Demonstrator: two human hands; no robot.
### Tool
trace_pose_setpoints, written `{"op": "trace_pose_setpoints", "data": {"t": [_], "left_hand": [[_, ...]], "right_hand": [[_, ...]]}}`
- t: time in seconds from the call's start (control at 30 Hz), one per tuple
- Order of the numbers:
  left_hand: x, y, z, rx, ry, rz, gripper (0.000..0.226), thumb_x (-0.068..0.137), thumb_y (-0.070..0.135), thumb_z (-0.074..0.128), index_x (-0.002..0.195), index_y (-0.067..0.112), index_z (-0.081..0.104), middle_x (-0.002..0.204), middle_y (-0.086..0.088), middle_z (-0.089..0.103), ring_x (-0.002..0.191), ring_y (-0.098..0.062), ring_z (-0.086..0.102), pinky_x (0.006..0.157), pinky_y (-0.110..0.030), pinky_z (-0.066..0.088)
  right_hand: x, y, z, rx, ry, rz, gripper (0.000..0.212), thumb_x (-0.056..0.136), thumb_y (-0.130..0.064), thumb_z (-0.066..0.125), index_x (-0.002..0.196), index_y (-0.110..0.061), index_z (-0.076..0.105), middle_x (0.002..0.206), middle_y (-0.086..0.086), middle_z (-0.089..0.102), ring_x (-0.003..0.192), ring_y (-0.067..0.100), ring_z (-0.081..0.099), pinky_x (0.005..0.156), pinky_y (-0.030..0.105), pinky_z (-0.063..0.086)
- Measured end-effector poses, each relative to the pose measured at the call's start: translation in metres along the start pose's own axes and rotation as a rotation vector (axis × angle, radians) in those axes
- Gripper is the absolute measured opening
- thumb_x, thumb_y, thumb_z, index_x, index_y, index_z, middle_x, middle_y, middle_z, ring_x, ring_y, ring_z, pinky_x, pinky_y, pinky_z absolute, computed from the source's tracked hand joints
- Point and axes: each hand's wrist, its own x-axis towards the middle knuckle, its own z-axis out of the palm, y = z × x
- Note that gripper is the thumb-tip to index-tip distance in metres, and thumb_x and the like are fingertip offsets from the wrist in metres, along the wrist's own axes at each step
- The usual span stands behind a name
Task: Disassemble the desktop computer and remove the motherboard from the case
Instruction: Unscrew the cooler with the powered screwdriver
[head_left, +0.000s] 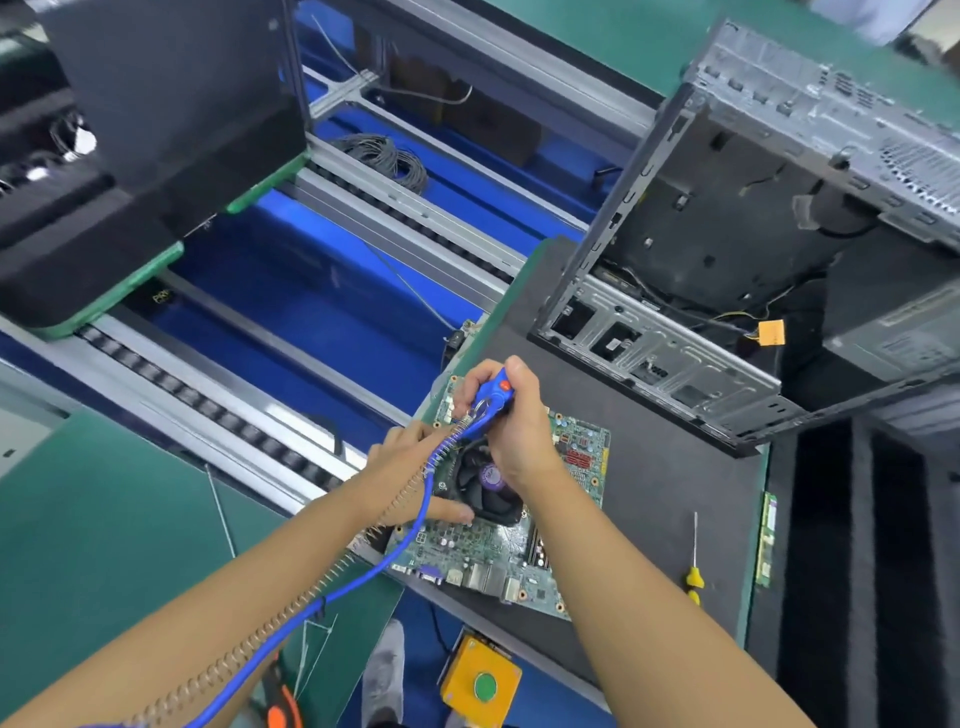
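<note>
1. the right grip (511, 436) is curled tight round a blue plastic power screwdriver (496, 395) with a round red button. it is held over the cooler, its tip hidden by the fingers.
2. the left grip (410, 467) lies flat, fingers straight and spread, pressing on the board's left part just beside the fan.
3. a blue cable (363, 566), sheathed in a coiled wire spring, runs from the driver across the left forearm.
4. the motherboard (483, 551), a green rectangle studded with small parts, is out of the case. it lies flat on a dark foam mat (649, 493), and a round black fan cooler (480, 483) sits on it.
5. the case (675, 358), an open box of grey sheet metal, stands behind on the same mat, apart from the board, with loose wires inside.
6. a thin yellow-handled screwdriver (694, 571) lies to the right on the mat.
</note>
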Motion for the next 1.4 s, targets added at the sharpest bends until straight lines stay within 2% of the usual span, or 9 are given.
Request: {"op": "trace_pose_setpoints", "data": {"t": [0.13, 0.3, 0.47, 0.67, 0.83, 0.97, 1.2, 1.27, 1.4], "left_hand": [[0.005, -0.016, 0.02, -0.123, 0.063, 0.045, 0.115, 0.05, 0.092, 0.064, 0.148, 0.042, 0.032, 0.148, 0.01, 0.036, 0.133, -0.017, 0.034, 0.112, -0.044, 0.034], [0.012, -0.028, 0.032, -0.215, 0.118, 0.068, 0.111, 0.048, 0.093, 0.065, 0.145, 0.053, 0.027, 0.144, 0.014, 0.039, 0.132, -0.016, 0.036, 0.109, -0.043, 0.036], [0.012, -0.027, 0.034, -0.161, 0.196, 0.085, 0.095, 0.044, 0.097, 0.057, 0.126, 0.079, 0.012, 0.119, 0.013, 0.041, 0.11, -0.017, 0.039, 0.097, -0.042, 0.042], [0.01, -0.032, 0.044, -0.319, 0.248, 0.076, 0.105, 0.044, 0.091, 0.068, 0.137, 0.055, 0.035, 0.133, 0.007, 0.04, 0.124, -0.012, 0.038, 0.103, -0.036, 0.042], [0.013, -0.032, 0.039, -0.33, 0.171, 0.07, 0.121, 0.044, 0.087, 0.073, 0.146, 0.034, 0.034, 0.147, 0.006, 0.036, 0.135, -0.015, 0.037, 0.111, -0.044, 0.039], [0.015, -0.035, 0.033, -0.406, 0.151, 0.137, 0.1, 0.052, 0.082, 0.073, 0.138, 0.04, 0.046, 0.141, 0.008, 0.038, 0.134, -0.014, 0.036, 0.113, -0.044, 0.034], [0.02, -0.041, 0.031, -0.385, 0.292, 0.097, 0.038, 0.074, 0.059, 0.055, 0.112, 0.058, 0.052, 0.12, 0.032, 0.046, 0.127, -0.011, 0.041, 0.11, -0.053, 0.033], [0.021, -0.041, 0.035, -0.4, 0.261, 0.143, 0.045, 0.077, 0.067, 0.06, 0.12, 0.056, 0.051, 0.128, 0.031, 0.045, 0.13, -0.009, 0.041, 0.111, -0.051, 0.034], [0.02, -0.034, 0.029, -0.306, 0.118, 0.266, 0.106, 0.052, 0.078, 0.081, 0.141, 0.06, 0.027, 0.148, 0.026, 0.035, 0.14, -0.003, 0.034, 0.115, -0.042, 0.034]], "right_hand": [[0.001, 0.003, 0.003, -0.036, -0.009, -0.014, 0.058, 0.09, -0.063, 0.038, 0.07, -0.012, 0.058, 0.069, 0.005, 0.057, 0.065, 0.024, 0.042, 0.062, 0.036, 0.033], [0.004, 0.002, 0.004, -0.035, -0.028, -0.014, 0.053, 0.09, -0.056, 0.036, 0.067, -0.013, 0.057, 0.067, 0.005, 0.054, 0.064, 0.029, 0.035, 0.06, 0.038, 0.031], [0.005, 0.0, 0.009, -0.133, -0.024, -0.008, 0.048, 0.086, -0.048, 0.036, 0.063, -0.011, 0.057, 0.067, 0.034, 0.043, 0.059, 0.037, 0.036, 0.061, 0.047, 0.032], [0.007, -0.001, 0.008, -0.075, 0.0, -0.011, 0.058, 0.092, -0.06, 0.037, 0.063, -0.012, 0.057, 0.068, 0.023, 0.048, 0.065, 0.051, 0.039, 0.069, 0.046, 0.033], [0.005, -0.003, 0.012, -0.104, -0.038, 0.011, 0.056, 0.088, -0.058, 0.039, 0.067, -0.008, 0.055, 0.07, 0.034, 0.042, 0.058, 0.048, 0.029, 0.057, 0.042, 0.025], [0.007, -0.003, 0.008, -0.068, -0.056, -0.012, 0.052, 0.088, -0.056, 0.038, 0.063, -0.013, 0.056, 0.066, 0.012, 0.054, 0.062, 0.028, 0.042, 0.065, 0.043, 0.034], [0.009, 0.0, 0.007, -0.112, -0.056, 0.006, 0.052, 0.087, -0.056, 0.035, 0.06, -0.016, 0.056, 0.059, 0.003, 0.054, 0.058, 0.023, 0.045, 0.059, 0.036, 0.038], [0.008, 0.001, 0.008, -0.125, -0.055, -0.001, 0.054, 0.089, -0.058, 0.036, 0.061, -0.016, 0.057, 0.06, 0.004, 0.053, 0.057, 0.022, 0.042, 0.058, 0.035, 0.036], [0.009, 0.001, 0.009, -0.114, -0.022, -0.018, 0.062, 0.091, -0.066, 0.039, 0.064, -0.013, 0.056, 0.065, 0.031, 0.042, 0.06, 0.045, 0.035, 0.064, 0.045, 0.03]]}}
